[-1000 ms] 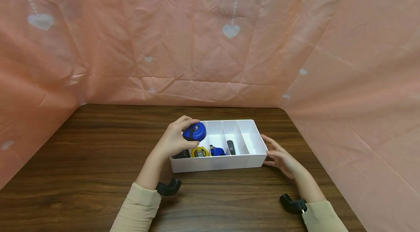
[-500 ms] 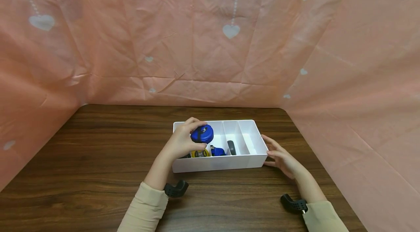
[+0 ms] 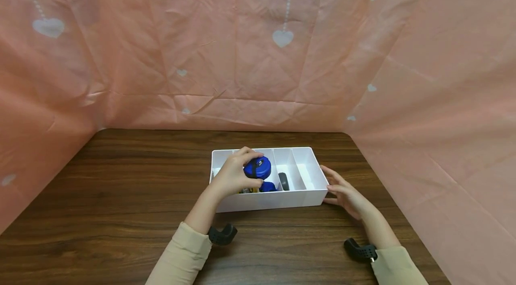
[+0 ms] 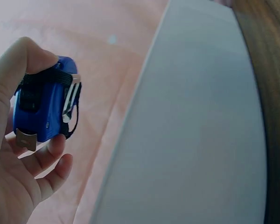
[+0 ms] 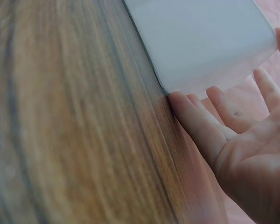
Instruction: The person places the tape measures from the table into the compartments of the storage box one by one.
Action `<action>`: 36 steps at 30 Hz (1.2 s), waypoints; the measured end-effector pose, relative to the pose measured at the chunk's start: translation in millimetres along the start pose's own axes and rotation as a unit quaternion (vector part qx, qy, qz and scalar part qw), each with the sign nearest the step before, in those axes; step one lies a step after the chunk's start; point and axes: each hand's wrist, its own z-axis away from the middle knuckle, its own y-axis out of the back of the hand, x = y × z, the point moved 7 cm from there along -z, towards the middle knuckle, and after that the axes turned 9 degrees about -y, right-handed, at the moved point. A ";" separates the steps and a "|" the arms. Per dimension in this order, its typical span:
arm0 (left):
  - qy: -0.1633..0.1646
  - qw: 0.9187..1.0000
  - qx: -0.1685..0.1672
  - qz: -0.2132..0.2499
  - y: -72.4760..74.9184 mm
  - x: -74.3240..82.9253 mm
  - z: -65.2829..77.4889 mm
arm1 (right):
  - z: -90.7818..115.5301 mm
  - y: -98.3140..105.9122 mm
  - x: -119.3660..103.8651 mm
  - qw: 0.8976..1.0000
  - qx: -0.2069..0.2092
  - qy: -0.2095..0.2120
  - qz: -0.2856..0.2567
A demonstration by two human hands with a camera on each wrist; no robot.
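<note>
My left hand (image 3: 233, 176) pinches a blue tape measure (image 3: 261, 167) between thumb and fingers, above the middle of a white divided box (image 3: 274, 201). In the left wrist view the tape measure (image 4: 49, 112) shows its black strap, metal belt clip and metal end hook. Below it, another blue tape measure (image 3: 268, 187) lies in a compartment. A sliver of a yellow one (image 3: 255, 190) shows beside my left hand. One compartment further right holds a dark grey rounded object (image 3: 284, 181). With extended fingers, my right hand (image 3: 350, 196) touches the box's right end.
The box stands on a dark wood-grain table (image 3: 121, 195). A pink cloth with white hearts (image 3: 242, 52) surrounds the back and sides. Black camera mounts (image 3: 223, 234) sit on both wrists. My left hand hides part of the left compartments.
My left hand has moved right with the blue tape measure, from over the box's left part to its middle, covering most of the yellow one. The right hand has stayed at the box's end.
</note>
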 end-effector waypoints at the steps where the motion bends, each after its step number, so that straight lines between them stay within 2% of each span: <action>1: 0.001 1.000 -0.004 0.001 -2.6 0.4 -1.4 | 0.1 0.1 -0.1 1.000 0.001 -0.001 0.000; 7: 0.009 1.000 -0.013 0.013 -15.6 3.2 -9.6 | 0.6 -0.4 0.8 1.000 0.004 -0.010 0.000; 22: -0.004 0.999 -0.028 0.023 -45.4 10.9 -24.3 | 0.0 1.0 1.1 1.000 0.002 -0.004 -0.005; 29: -0.005 0.999 -0.037 0.029 -63.9 15.3 -30.2 | 2.1 2.9 2.0 1.000 0.007 -0.010 -0.006; 36: -0.007 0.999 -0.050 0.015 -74.6 18.4 -38.8 | 1.2 3.0 1.9 1.000 0.014 -0.012 -0.008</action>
